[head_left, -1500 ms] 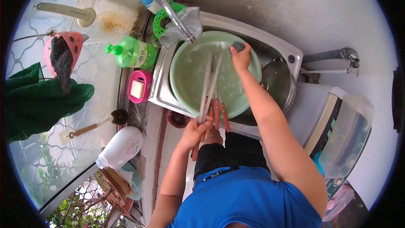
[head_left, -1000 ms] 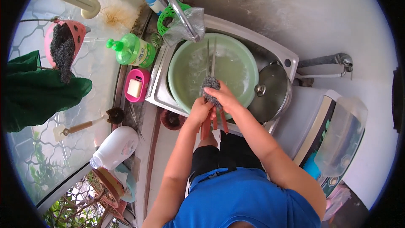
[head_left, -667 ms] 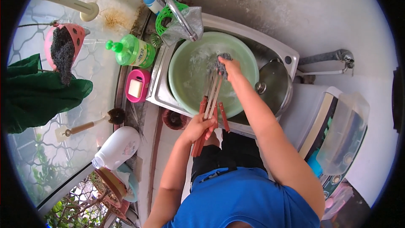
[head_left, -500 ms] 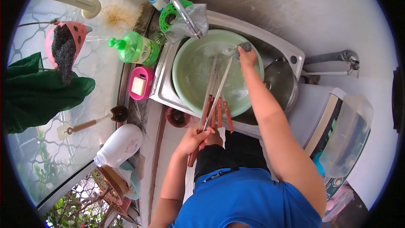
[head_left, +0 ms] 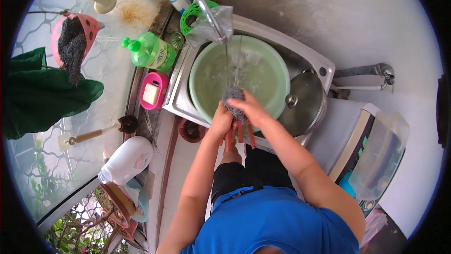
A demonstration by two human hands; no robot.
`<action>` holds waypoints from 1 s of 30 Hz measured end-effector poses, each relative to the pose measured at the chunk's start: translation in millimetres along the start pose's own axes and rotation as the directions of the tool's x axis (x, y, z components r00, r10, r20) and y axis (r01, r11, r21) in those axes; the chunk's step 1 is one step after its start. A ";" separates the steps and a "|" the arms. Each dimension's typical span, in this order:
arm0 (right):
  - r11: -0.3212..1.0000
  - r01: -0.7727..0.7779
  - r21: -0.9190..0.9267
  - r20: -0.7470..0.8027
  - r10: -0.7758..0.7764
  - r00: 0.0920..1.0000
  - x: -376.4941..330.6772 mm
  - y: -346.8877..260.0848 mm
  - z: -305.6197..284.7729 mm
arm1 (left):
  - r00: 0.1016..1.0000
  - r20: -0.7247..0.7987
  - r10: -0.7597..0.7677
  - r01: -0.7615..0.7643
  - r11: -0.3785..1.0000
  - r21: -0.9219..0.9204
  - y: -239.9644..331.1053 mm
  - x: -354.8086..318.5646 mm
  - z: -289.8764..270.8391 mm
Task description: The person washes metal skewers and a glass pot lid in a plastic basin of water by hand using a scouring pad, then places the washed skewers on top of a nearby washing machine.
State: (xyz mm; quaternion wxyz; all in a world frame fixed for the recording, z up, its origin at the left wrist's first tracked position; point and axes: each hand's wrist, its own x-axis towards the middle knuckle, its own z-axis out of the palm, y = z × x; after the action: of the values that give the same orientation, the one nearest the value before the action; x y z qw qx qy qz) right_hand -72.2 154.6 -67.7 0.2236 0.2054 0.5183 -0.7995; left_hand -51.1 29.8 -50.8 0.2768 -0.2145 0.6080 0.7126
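Hands meet at the centre of the frame, over the near rim of a pale green basin (head_left: 206,73) that sits in a steel sink (head_left: 181,89); the left hand (head_left: 221,121) closes around a bundle of long utensils (head_left: 238,134), fingers curled together on their reddish-brown handles; the right hand (head_left: 249,108) presses a grey scouring pad (head_left: 233,98) against the same bundle just above, fingers bent and pinching the pad; the two hands touch.

The bundle's long axis runs nearly straight up and down the frame; handle ends poke out below the left hand, towards the lower centre; the pale working ends point to the upper centre and reach into the basin, under a thin stream of water from the tap (head_left: 209,10); the pad sits between the left hand's grip and those working ends, so the unscrubbed length lies away from the body, up the frame from the right hand's fingers; the right hand is the nearer to it.

Right of the basin, a steel pot lid (head_left: 303,103) rests in the sink; left of centre, a green dish-soap bottle (head_left: 150,52) and a pink soap dish (head_left: 152,92) stand on the ledge.
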 end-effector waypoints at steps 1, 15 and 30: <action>0.985 0.114 -0.130 -0.114 -0.129 0.985 1.6 7.5 10.8 | 0.999 0.043 -0.003 -0.005 0.979 0.203 1.4 5.0 -2.7; 0.761 -0.029 -0.648 -0.595 -0.482 0.643 143.1 -16.8 -77.4 | 0.950 0.233 -0.206 0.197 0.978 0.063 10.5 -94.4 -13.9; 0.997 -0.082 0.009 0.139 0.080 0.987 -5.1 4.3 -1.8 | 0.926 0.011 0.378 -0.302 0.721 0.623 -45.8 4.0 -14.9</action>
State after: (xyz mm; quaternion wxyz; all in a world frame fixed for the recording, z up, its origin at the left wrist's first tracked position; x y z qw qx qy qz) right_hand -65.5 155.4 -68.7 0.2897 0.1720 0.4868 -0.8059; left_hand -24.6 20.6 -90.1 0.1596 -0.0386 0.8500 0.5005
